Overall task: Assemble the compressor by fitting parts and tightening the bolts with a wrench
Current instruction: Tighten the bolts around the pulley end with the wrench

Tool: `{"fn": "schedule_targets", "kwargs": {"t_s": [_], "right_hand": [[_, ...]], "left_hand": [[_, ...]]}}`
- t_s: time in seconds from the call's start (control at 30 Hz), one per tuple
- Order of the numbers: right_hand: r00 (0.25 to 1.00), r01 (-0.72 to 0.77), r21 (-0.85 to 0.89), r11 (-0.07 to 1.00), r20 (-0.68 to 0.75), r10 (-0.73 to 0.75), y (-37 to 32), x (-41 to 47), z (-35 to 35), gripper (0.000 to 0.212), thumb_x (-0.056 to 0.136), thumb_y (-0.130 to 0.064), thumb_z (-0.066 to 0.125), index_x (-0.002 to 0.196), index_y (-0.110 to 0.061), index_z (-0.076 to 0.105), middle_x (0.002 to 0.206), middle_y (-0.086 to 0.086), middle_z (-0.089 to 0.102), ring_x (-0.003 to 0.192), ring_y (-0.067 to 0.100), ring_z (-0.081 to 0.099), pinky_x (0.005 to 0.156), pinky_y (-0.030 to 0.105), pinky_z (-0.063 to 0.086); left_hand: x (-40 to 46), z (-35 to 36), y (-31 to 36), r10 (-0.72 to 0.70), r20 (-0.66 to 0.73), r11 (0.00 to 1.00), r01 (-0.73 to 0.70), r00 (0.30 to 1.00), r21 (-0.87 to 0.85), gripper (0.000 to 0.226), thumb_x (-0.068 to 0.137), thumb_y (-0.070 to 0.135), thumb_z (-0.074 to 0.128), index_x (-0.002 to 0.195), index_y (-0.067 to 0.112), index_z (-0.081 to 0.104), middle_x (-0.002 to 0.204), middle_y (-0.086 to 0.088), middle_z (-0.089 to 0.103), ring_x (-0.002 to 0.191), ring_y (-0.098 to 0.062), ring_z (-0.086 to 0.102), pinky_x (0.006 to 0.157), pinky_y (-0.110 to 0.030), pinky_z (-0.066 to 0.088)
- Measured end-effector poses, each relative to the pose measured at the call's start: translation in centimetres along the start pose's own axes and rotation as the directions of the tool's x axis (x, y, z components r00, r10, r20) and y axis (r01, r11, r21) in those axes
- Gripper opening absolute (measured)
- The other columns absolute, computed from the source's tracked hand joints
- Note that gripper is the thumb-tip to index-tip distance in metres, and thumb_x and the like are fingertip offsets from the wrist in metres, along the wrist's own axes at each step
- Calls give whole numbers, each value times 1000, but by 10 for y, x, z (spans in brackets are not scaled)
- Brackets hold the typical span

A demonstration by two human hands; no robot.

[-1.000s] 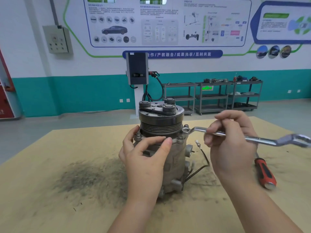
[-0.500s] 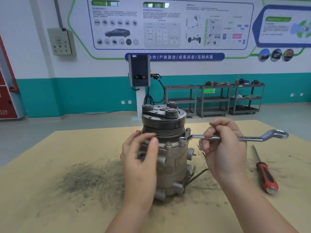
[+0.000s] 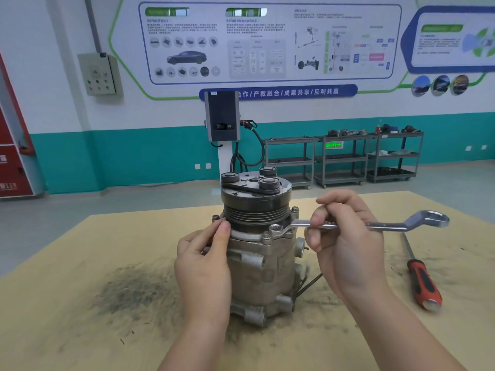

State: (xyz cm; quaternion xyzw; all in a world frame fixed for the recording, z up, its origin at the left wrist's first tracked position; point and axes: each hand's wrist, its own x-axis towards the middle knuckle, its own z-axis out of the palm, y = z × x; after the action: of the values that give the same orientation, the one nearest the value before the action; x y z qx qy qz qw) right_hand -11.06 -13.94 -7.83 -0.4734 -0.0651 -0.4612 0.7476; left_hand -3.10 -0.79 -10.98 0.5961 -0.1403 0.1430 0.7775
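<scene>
The wall banner (image 3: pixel 278 91) reads 合作/产教融合/成果共享/互利共赢. On the tan bench (image 3: pixel 80 303) the compressor (image 3: pixel 258 253) stands upright. The right hand (image 3: pixel 345 242) grips the wrench (image 3: pixel 369 224), its ring on a flange bolt; the handle has swung further away than a second ago. The left hand (image 3: pixel 205 266) pinches at the flange's left side. A red screwdriver (image 3: pixel 423 282) lies to the right.

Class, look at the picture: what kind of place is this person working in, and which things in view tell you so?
Probably an automotive training workshop: wall posters show cars and components, shelving carts hold parts, and a compressor stands on the worktable.
</scene>
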Motion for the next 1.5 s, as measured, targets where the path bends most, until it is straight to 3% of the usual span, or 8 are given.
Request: {"fn": "schedule_targets", "kwargs": {"t_s": [0.1,0.43,0.8,0.87,1.0,1.17,1.33,1.5], "right_hand": [[999,-14,9,1000,-33,14,-1,1,-2,45,89,7,35,65,-19,64,51,5,52,33,16,40,39,18,35],[991,9,56,998,-137,-1,-4,5,-5,45,87,9,33,61,-16,60,47,6,47,30,16,32,38,18,30],[914,377,-207,903,-78,-399,6,-23,11,45,80,3,37,64,-30,62,50,-6,55,38,13,46,41,17,37],[914,384,-203,901,-55,-402,3,-22,10,44,80,3,38,64,-30,62,51,-6,56,38,14,46,41,17,37],[946,312,-159,937,-39,-322,-1,-16,3,40,80,-1,39,63,-27,63,49,3,56,38,17,49,40,18,38],[940,330,-130,935,-46,-338,2,-15,-1,39,78,0,40,62,-26,64,49,4,55,40,17,51,42,17,38],[864,502,-200,841,64,-500,0,-14,1,26,81,-7,43,72,-24,62,58,-3,60,44,17,55,47,20,42],[951,308,-102,946,42,-306,-1,-8,-1,31,81,1,41,69,-18,61,53,2,59,39,22,51,46,20,41]], "left_hand": [[-16,4,2,63,-32,997,-61,997,51,14,89,26,67,86,40,69,100,7,62,86,13,59,72,3,39],[-28,6,6,165,-83,986,-161,983,49,15,80,18,76,78,32,72,98,11,48,75,-3,60,70,-2,42],[-30,8,-1,206,-88,977,-200,975,79,13,83,24,73,78,35,69,93,6,52,77,3,56,72,-3,41],[-25,1,2,232,-16,971,-230,973,67,6,80,37,75,82,35,69,94,6,51,73,-4,55,71,-8,44],[18,-22,6,235,338,909,-329,911,254,77,56,64,73,124,47,40,120,28,39,110,12,44,94,-6,33],[58,-19,7,-88,759,927,-226,645,299,94,51,56,80,135,42,40,135,20,54,120,6,53,110,-34,41],[50,-13,-10,18,740,983,-146,673,110,90,54,46,82,135,34,44,127,12,63,117,-6,60,96,-23,48],[11,10,-10,149,423,875,-319,894,364,80,55,65,70,127,40,45,123,18,49,119,-10,47,100,-38,43]]}}
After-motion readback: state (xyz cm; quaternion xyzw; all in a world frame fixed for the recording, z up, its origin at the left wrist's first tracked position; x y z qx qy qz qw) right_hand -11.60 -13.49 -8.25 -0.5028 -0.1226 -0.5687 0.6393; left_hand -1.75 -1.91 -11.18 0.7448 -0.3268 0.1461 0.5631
